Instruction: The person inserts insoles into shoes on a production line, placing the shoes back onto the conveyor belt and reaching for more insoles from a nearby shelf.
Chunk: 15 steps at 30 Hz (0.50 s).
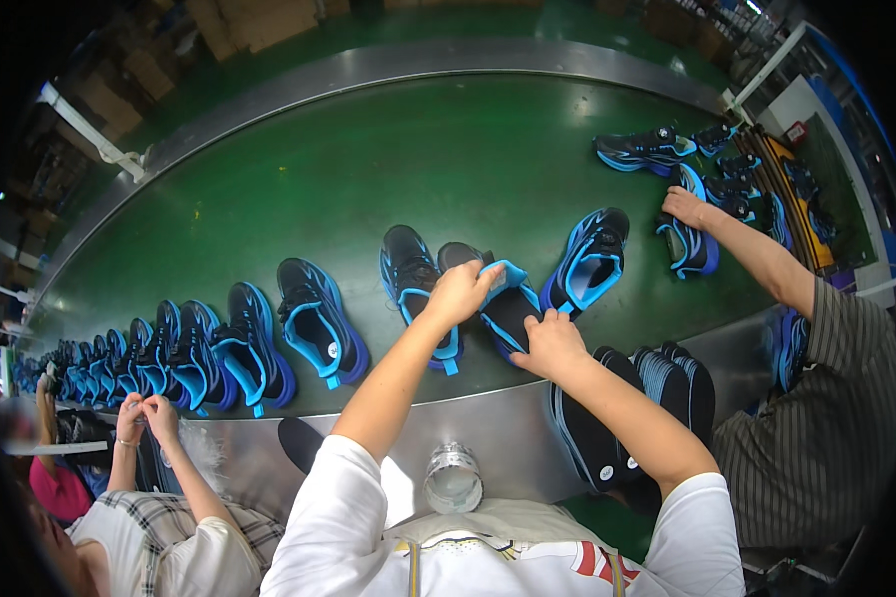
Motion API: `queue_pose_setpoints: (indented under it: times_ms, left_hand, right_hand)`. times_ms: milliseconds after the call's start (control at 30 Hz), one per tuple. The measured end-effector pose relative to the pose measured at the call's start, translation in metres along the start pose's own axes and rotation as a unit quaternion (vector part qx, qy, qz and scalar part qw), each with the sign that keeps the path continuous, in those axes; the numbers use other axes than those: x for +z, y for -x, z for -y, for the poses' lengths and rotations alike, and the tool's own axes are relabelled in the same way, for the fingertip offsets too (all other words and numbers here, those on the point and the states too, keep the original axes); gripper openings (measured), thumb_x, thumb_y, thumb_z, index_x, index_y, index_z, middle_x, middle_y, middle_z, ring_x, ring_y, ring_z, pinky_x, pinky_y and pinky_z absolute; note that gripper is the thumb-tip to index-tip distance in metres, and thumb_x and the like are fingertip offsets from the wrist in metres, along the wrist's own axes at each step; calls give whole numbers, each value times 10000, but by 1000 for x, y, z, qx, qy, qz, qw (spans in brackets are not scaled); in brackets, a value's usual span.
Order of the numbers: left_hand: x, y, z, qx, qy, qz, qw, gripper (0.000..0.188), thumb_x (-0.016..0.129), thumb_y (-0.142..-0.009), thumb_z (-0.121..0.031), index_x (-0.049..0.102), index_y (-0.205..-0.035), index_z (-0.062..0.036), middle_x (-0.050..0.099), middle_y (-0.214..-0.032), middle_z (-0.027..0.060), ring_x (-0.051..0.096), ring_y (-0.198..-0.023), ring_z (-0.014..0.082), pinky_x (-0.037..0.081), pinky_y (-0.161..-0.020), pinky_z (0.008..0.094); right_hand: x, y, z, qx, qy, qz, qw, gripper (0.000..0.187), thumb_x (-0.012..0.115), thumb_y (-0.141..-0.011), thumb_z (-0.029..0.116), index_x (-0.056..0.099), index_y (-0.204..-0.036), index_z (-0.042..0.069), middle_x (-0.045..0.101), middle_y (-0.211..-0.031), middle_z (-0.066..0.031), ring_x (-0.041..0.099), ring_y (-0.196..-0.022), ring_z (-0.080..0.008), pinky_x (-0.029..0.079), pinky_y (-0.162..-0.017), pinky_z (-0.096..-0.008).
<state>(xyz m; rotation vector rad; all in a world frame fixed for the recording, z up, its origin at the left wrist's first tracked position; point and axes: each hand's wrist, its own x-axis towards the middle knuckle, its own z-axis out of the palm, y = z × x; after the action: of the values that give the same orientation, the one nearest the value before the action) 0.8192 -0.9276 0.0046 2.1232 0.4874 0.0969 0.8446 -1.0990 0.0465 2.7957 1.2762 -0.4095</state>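
In front of me on the green conveyor belt, my left hand point(458, 294) grips the tongue side of a black and blue sneaker point(460, 256), its toe pointing away. A black insole point(509, 316) shows at the shoe's opening, and my right hand point(551, 346) has its fingers closed on the heel end. How deep the insole sits is partly hidden. Another sneaker point(408, 261) stands close by on the left, partly behind my left forearm. To the right, a third sneaker point(592, 261) lies tilted with its opening toward me.
A row of sneakers point(244, 343) runs down the belt's left side. Stacked black insoles point(587, 428) rest on the metal edge point(508, 428), near a clear jar point(453, 480). At right, a co-worker's hand point(687, 206) holds a sneaker; another co-worker's hands point(147, 416) meet at left.
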Motion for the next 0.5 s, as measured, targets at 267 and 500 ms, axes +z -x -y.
queue_pose_setpoints:
  times_ms: [267, 500]
  left_hand:
    - [4, 7, -5, 1, 25, -1, 1000, 489, 472, -835, -430, 501, -705, 40, 529, -614, 209, 560, -612, 311, 420, -568, 380]
    - [11, 9, -5, 24, -10, -21, 999, 443, 424, -863, -392, 491, -754, 32, 549, -672, 241, 549, -696, 393, 423, -608, 429]
  right_hand:
    - [35, -22, -22, -172, 3, -9, 985, 113, 515, -697, 73, 600, -727, 5, 530, -813, -154, 541, -799, -284, 482, -676, -357]
    - [67, -58, -18, -156, 44, -53, 985, 158, 469, -743, 146, 579, -717, 35, 550, -816, -129, 543, -782, -261, 462, -669, -346]
